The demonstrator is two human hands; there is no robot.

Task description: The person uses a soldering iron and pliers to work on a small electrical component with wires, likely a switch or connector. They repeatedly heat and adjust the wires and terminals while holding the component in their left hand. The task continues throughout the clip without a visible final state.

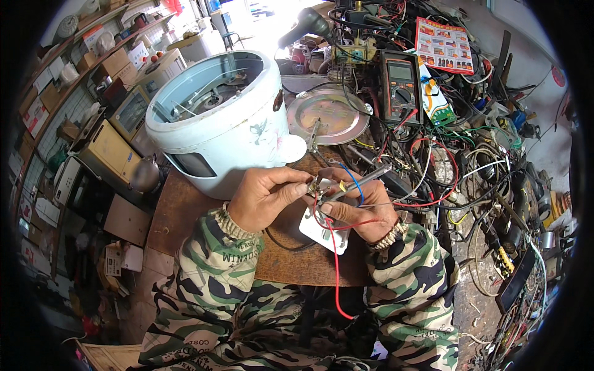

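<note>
Head view: left hand [263,195] pinches a small metallic part [315,187]. Right hand [366,216] clasps a grey rod-shaped tool [372,175], red wire [336,263] dangling below.

The left hand [263,196] pinches a small wired part [317,186]. The right hand [374,217] holds a grey rod [373,175]. A pale blue cooker [238,133] stands beyond.

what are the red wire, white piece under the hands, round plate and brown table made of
Red wire: probably plastic-coated, smooth and evenly coloured.
White piece: likely plastic, smooth and uniformly white.
Round plate: seemingly metal, dull and stained, with a faint sheen.
Brown table: looks like wood or wood-grain board, worn, with a streaky surface.
</note>
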